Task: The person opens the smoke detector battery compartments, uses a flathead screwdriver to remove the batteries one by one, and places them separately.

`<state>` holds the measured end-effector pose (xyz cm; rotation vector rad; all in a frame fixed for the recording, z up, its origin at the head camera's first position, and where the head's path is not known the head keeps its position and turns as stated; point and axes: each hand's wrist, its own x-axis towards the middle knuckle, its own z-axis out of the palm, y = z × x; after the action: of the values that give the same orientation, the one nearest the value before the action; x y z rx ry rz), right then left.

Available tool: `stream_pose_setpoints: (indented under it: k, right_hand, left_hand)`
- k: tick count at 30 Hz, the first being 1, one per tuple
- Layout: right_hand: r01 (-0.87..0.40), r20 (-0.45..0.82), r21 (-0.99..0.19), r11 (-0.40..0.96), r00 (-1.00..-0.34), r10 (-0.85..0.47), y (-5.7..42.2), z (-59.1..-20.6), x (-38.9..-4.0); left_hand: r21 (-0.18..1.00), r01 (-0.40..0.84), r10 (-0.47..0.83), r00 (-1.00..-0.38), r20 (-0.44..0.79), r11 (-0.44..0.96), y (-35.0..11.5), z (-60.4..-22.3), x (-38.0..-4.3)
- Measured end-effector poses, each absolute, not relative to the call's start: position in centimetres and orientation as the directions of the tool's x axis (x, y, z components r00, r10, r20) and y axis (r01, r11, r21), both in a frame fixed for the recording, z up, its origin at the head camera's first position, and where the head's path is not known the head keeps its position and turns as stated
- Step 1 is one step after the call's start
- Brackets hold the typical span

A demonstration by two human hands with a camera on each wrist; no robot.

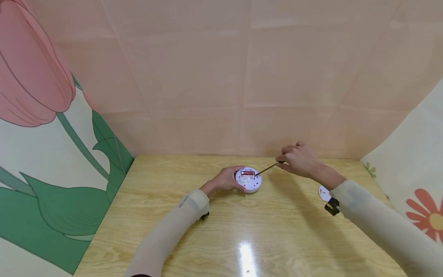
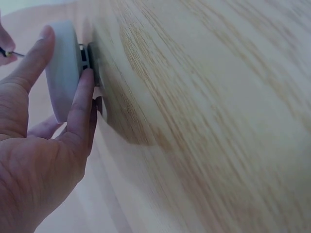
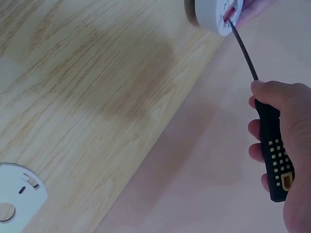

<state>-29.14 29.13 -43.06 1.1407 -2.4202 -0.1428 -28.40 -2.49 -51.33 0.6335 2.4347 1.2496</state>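
Observation:
A round white smoke detector (image 1: 250,186) is held near the middle of the table, its back facing up and toward me. A red battery (image 1: 247,174) shows in the compartment there. My left hand (image 1: 226,179) grips the detector from the left, with thumb and fingers on its rim; in the left wrist view its white side (image 2: 64,73) stands on edge between them. My right hand (image 1: 297,160) holds a screwdriver (image 3: 273,141) by its black handle with yellow dots. The long thin shaft slants down to the left, its tip right at the battery compartment.
A white mounting plate (image 1: 324,193) with slots lies on the wooden table (image 1: 194,246) by my right forearm. A peach cloth (image 1: 194,77) hangs behind the table's far edge. Printed flower cloths (image 1: 423,161) line both sides.

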Motion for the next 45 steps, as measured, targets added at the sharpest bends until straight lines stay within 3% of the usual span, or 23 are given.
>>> stream_pose_setpoints:
  k: [4, 12, 35, 45]
  right_hand:
    - [-0.706, 0.341, 0.301, 0.641, -0.548, -0.764, 28.7, -42.8, -29.1]
    - [-0.680, 0.235, 0.344, 0.647, -0.605, -0.760, 27.7, -42.0, -29.2]
    - [-0.694, 0.208, 0.399, 0.599, -0.568, -0.796, 26.3, -40.3, -28.5]
    - [-0.653, 0.114, 0.469, 0.595, -0.623, -0.774, 24.1, -39.1, -28.4]
  left_hand:
    - [0.816, 0.244, 0.526, -0.846, -0.085, 0.524, -2.4, -51.3, -28.4]
    - [0.799, 0.255, 0.522, -0.849, -0.084, 0.544, -2.2, -51.5, -28.4]
    - [0.796, 0.259, 0.528, -0.844, -0.088, 0.546, -2.1, -51.4, -28.3]
    - [0.802, 0.250, 0.521, -0.849, -0.088, 0.542, -2.1, -51.4, -28.2]
